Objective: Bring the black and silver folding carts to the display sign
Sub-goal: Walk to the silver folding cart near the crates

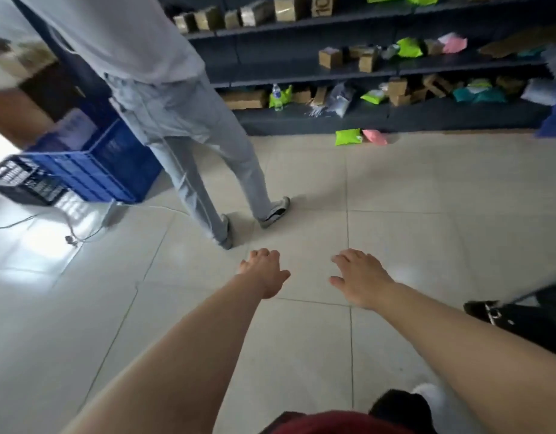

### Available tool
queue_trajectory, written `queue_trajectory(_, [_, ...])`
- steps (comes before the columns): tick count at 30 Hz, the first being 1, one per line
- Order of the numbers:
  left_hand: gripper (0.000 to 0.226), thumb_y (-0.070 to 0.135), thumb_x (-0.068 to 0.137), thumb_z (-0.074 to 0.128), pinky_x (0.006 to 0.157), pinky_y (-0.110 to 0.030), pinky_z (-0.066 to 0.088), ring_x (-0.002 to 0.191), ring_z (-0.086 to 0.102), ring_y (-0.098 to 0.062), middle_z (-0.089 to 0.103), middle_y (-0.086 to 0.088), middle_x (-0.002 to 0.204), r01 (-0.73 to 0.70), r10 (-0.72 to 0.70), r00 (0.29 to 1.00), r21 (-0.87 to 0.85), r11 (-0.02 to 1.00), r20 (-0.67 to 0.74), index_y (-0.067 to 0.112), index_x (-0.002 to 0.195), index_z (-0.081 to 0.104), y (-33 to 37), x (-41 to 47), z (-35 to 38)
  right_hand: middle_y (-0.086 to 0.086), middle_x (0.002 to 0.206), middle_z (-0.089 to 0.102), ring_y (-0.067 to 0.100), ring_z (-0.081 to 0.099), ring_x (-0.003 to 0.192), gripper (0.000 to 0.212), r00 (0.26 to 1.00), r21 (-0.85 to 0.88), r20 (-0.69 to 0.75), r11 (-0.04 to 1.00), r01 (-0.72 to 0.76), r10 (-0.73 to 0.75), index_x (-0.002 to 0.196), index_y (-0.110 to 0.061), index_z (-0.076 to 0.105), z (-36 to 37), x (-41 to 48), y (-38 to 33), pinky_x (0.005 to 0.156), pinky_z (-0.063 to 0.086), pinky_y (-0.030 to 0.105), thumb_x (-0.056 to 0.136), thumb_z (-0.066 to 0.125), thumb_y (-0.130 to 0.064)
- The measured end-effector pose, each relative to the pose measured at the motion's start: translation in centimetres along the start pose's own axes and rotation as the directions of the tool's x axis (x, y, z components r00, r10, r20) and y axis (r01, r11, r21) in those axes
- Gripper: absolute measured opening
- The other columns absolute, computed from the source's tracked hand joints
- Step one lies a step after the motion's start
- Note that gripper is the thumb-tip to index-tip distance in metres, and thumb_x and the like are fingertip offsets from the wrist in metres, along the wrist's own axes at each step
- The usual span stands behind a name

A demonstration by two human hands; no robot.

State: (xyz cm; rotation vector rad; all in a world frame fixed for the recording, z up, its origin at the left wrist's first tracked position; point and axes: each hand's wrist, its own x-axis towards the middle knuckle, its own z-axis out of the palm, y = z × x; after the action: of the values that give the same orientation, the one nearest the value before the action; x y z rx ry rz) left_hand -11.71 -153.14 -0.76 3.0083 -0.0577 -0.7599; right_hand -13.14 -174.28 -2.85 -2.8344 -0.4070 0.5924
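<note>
Both hands are stretched out in front over the pale tiled floor (301,189), palms down and holding nothing: the left hand (264,272) has its fingers loosely together and slightly curled, the right hand (361,277) has them spread flat. The only thing that could be one of the carts is a black frame with a silver-grey bar (520,305) low at the right edge of the view, to the right of the right forearm and well apart from either hand. The right hand is the nearer one, so a reach would have to swing rightward and back toward the body. The bar seems to run slanting up toward the right, but the frame is cut off by the edge and blurred, so I cannot tell whether it is a folding cart, how it lies, or whether a second one is beside it. No display sign can be made out. Ahead stand another person in light grey trousers (208,145), a blue plastic crate (107,170) to the left, and dark shelving (380,117) loaded with cardboard boxes and coloured parcels. As I judge it, the fetching has not begun.
</note>
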Motion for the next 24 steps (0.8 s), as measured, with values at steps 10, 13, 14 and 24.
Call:
queue_trajectory(10, [0.059,0.045,0.093,0.045,0.103,-0.047,0.033,0.131,0.030,-0.032,0.036,-0.012,0.144,0.433,-0.457,0.889,-0.289,0.854,-0.018,0.013,0.141,0.034,-22.5,-10.2,1.5,0.007,0.144,0.040,0.025,0.032,0.135,0.054,0.897,-0.200,0.049,0.876,0.439,-0.439,0.138,-0.016,0.039,0.8,8.7,-24.2,0.109,0.028,0.040,0.094,0.040,-0.048])
queue_trajectory(13, [0.058,0.046,0.094,0.042,0.101,-0.045,0.034,0.131,0.029,-0.030,0.035,-0.010,0.145,0.536,-0.562,0.827,-0.330,0.777,0.021,0.014,0.141,0.031,-27.1,-12.8,2.0,0.004,0.144,0.039,0.024,0.032,0.134,0.053,0.834,-0.218,0.095,0.806,0.550,-0.543,0.138,-0.018,0.038,1.2,11.1,-30.2,0.108,0.028,0.039,0.094,0.042,-0.047])
queue_trajectory(14, [0.058,0.047,0.094,0.041,0.101,-0.045,0.034,0.131,0.029,-0.029,0.034,-0.009,0.145,0.566,-0.590,0.806,-0.339,0.751,0.038,0.014,0.142,0.031,-28.5,-13.4,2.2,0.004,0.143,0.039,0.023,0.032,0.134,0.052,0.809,-0.217,0.109,0.781,0.586,-0.577,0.138,-0.018,0.038,1.4,12.0,-32.0,0.108,0.028,0.038,0.094,0.042,-0.046])
queue_trajectory(24, [0.059,0.048,0.095,0.040,0.104,-0.044,0.031,0.133,0.028,-0.030,0.035,-0.010,0.145,0.763,-0.794,0.592,-0.414,0.495,0.141,0.015,0.142,0.031,-40.4,-13.1,-0.8,0.006,0.142,0.040,0.025,0.033,0.133,0.053,0.613,-0.223,0.238,0.572,0.789,-0.753,0.140,-0.020,0.036,0.5,23.1,-46.8,0.107,0.028,0.040,0.094,0.040,-0.048])
